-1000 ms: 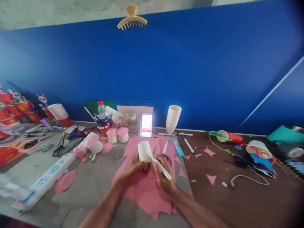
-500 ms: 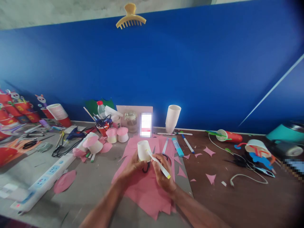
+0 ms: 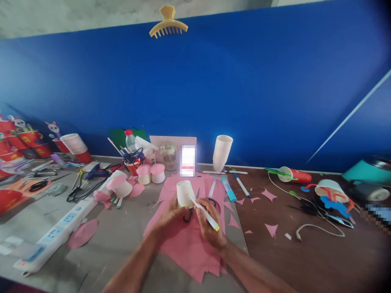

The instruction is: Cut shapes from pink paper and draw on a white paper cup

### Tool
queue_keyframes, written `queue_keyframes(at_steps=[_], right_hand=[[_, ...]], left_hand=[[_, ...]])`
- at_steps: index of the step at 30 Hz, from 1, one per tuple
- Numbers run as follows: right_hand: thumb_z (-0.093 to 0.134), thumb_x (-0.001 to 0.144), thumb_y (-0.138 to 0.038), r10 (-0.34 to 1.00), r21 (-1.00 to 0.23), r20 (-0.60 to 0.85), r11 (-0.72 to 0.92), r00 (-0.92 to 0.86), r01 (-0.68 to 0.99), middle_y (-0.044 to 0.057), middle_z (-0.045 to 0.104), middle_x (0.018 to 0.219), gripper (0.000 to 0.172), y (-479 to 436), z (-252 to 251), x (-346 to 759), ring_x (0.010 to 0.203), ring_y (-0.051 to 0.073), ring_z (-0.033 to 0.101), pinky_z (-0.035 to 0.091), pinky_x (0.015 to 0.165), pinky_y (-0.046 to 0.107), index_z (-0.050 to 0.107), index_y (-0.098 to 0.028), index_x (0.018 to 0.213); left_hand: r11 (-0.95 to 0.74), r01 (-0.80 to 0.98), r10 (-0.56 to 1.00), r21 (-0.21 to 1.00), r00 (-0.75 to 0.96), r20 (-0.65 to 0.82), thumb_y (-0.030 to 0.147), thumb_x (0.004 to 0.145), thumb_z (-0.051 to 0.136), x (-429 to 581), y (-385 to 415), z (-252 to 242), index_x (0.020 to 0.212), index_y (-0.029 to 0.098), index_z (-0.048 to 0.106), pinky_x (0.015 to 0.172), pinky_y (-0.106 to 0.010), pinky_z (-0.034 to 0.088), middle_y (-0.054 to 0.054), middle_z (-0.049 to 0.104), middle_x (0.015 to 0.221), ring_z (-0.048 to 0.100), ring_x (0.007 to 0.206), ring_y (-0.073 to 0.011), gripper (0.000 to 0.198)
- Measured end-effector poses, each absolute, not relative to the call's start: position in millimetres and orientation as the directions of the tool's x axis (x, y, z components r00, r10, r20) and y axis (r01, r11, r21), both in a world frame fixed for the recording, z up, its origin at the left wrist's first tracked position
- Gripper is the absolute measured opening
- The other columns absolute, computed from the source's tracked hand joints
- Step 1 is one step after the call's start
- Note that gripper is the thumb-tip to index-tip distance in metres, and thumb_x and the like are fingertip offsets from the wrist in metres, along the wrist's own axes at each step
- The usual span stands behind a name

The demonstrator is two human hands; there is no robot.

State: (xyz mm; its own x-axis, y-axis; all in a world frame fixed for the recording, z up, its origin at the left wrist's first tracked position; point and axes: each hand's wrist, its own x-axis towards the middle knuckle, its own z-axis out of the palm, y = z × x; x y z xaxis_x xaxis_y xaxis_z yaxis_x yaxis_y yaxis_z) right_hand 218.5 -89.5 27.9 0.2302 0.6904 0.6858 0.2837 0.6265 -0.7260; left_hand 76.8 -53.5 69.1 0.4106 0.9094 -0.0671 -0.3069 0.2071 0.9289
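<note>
A white paper cup [image 3: 184, 193] is held tilted in my left hand [image 3: 173, 212], fingers wrapped round its lower side. My right hand [image 3: 209, 228] grips a white marker [image 3: 207, 215] with a yellow end, its tip touching or very near the cup's side. Faint yellow shows on the cup near the tip. Beneath both hands lie pink paper sheets [image 3: 189, 256]. Scissors with dark handles [image 3: 187, 216] rest on the paper, partly hidden by my hands.
To the left are a power strip [image 3: 61, 228], a pink paper disc [image 3: 83, 234] and cups with pink tops [image 3: 158, 173]. Behind stand a glass jar [image 3: 168, 156] and a stack of white cups [image 3: 222, 151]. Rightward lie a blue marker [image 3: 242, 185], pink scraps [image 3: 271, 230] and a cable [image 3: 320, 226].
Both hands stay nearly in place. The marker's tip has shifted very slightly down along the cup's side.
</note>
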Motion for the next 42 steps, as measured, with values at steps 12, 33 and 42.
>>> queue_keyframes(at_steps=[12, 33, 42], right_hand=[[0.052, 0.104, -0.026, 0.664, -0.686, 0.725, 0.675, 0.183, 0.272, 0.006, 0.071, 0.1, 0.018, -91.5, 28.1, 219.0, 0.089, 0.02, 0.07, 0.058, 0.078, 0.03, 0.063, -0.026, 0.117], [0.054, 0.1, -0.02, 0.648, -0.662, 0.746, 0.695, 0.154, 0.281, 0.007, 0.072, 0.099, 0.02, -91.9, 28.9, 218.2, 0.09, 0.022, 0.071, 0.061, 0.08, 0.032, 0.064, -0.025, 0.117], [0.054, 0.1, -0.018, 0.645, -0.659, 0.748, 0.697, 0.155, 0.283, 0.006, 0.072, 0.098, 0.02, -92.6, 30.6, 218.4, 0.089, 0.02, 0.071, 0.06, 0.08, 0.03, 0.064, -0.024, 0.116]], left_hand=[[0.228, -0.338, 0.899, 0.913, 0.433, -0.064, 0.026, 0.069, 0.083, 77.0, -53.1, 68.8, 0.086, 0.019, 0.059, 0.056, -0.024, 0.036, 0.003, 0.056, 0.066, 0.047, 0.06, -0.0115, 0.03], [0.236, -0.364, 0.898, 0.901, 0.436, -0.059, 0.028, 0.071, 0.086, 75.5, -49.8, 60.1, 0.088, 0.019, 0.058, 0.056, -0.024, 0.036, 0.003, 0.057, 0.067, 0.048, 0.059, -0.0108, 0.034], [0.25, -0.389, 0.89, 0.887, 0.453, -0.052, 0.031, 0.068, 0.088, 76.9, -50.5, 62.3, 0.094, 0.018, 0.061, 0.058, -0.024, 0.037, 0.002, 0.058, 0.071, 0.05, 0.062, -0.0117, 0.039]])
